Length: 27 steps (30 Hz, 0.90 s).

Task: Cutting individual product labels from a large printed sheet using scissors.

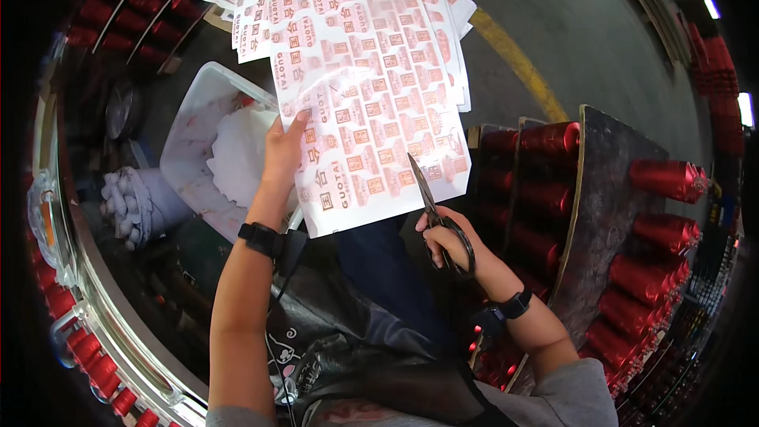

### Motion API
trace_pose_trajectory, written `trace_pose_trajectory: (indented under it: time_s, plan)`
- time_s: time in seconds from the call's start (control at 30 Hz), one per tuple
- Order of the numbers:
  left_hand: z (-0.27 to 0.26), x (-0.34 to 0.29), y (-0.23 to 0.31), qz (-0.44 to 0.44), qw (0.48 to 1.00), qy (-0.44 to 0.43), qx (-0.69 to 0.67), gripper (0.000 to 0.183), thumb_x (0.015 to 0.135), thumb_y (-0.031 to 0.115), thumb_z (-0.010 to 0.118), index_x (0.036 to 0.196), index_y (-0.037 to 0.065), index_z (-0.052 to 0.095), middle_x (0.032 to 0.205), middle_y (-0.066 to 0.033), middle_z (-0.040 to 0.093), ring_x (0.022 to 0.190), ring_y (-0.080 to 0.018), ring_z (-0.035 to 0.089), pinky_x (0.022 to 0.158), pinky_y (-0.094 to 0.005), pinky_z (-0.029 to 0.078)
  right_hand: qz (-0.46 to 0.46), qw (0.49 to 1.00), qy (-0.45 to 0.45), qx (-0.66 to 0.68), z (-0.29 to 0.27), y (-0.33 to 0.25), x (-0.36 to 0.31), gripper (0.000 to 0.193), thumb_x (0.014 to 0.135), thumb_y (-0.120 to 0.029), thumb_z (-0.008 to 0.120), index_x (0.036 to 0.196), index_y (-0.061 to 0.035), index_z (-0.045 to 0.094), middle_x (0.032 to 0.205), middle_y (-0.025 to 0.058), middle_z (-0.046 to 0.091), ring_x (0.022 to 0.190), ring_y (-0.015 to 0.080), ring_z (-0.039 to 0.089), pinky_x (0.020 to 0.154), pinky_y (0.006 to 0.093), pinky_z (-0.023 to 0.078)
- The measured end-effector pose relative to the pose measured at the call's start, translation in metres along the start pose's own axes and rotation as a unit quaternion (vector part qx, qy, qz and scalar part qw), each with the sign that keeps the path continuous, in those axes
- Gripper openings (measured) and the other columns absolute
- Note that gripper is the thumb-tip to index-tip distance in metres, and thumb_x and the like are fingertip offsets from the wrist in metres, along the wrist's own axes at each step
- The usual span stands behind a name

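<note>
A large white sheet (360, 142) printed with rows of red and gold motifs hangs in front of me. My left hand (286, 146) grips it by its left edge, thumb on top. Black-handled scissors (449, 239) are in my right hand (447, 241), the fingers wrapped round the handles. Their blades point up and left, lying over the sheet's lower right part. Whether the blades are cutting into the sheet I cannot tell. Beyond it, a stack of similar printed sheets (249, 32) lies fanned out, partly hidden by the held one.
A white plastic bin (190, 126) with pale paper in it stands at the left, beside a bucket (162, 202) of whitish round pieces. Shiny red bottles (664, 178) stick out from a dark board (597, 190) at the right. A curved metal rail (118, 308) runs along the left.
</note>
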State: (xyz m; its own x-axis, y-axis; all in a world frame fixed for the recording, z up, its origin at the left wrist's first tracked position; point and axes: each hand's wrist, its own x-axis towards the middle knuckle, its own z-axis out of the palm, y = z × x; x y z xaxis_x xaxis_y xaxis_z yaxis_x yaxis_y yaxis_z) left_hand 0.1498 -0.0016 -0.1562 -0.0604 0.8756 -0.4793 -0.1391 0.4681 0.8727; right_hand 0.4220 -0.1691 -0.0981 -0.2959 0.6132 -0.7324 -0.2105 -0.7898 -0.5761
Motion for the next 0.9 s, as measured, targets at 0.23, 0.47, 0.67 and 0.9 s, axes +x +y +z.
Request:
trace_pose_trajectory:
  time_s: [0.23, 0.47, 0.67, 0.9]
  plan:
    - [0.003, 0.002, -0.001, 0.006, 1.000, -0.022, -0.013, 0.027, 0.096, 0.016, 0.057, 0.115, -0.002, 0.056, 0.101, -0.0089, 0.067, 0.081, -0.0123, 0.065, 0.067, -0.0265, 0.054, 0.073, 0.981, -0.141, 0.114, -0.035, -0.027, -0.011, 0.031, 0.088, -0.013, 0.052, 0.117, -0.0026, 0.047, 0.068, 0.0065, 0.054, 0.054, 0.0149, 0.054, 0.050, 0.0274, 0.047]
    - [0.003, 0.002, -0.014, -0.075, 0.997, -0.007, -0.033, 0.032, 0.095, 0.014, 0.057, 0.122, -0.003, 0.051, 0.105, -0.0119, 0.065, 0.086, -0.0164, 0.065, 0.073, -0.0300, 0.054, -0.032, 0.996, -0.075, -0.041, -0.022, -0.011, 0.014, 0.029, 0.093, -0.017, 0.051, 0.115, 0.0006, 0.050, 0.071, 0.0066, 0.057, 0.060, 0.0126, 0.056, 0.055, 0.0253, 0.048]
    - [0.004, 0.005, -0.003, -0.045, 0.997, -0.032, -0.048, 0.033, 0.095, 0.013, 0.056, 0.124, -0.004, 0.049, 0.111, -0.0129, 0.064, 0.091, -0.0176, 0.065, 0.076, -0.0307, 0.055, -0.038, 0.999, -0.024, 0.018, -0.013, 0.009, 0.040, 0.040, 0.098, -0.029, 0.050, 0.127, -0.0031, 0.047, 0.076, 0.0046, 0.059, 0.065, 0.0110, 0.056, 0.059, 0.0239, 0.047]
    - [0.000, 0.010, -0.009, -0.008, 0.993, -0.045, -0.105, 0.031, 0.096, 0.010, 0.054, 0.124, -0.002, 0.050, 0.111, -0.0121, 0.064, 0.090, -0.0165, 0.065, 0.075, -0.0294, 0.055, -0.069, 0.997, -0.010, 0.035, 0.000, 0.008, 0.050, 0.038, 0.097, -0.029, 0.050, 0.125, -0.0042, 0.047, 0.069, 0.0024, 0.055, 0.058, 0.0101, 0.053, 0.054, 0.0239, 0.045]
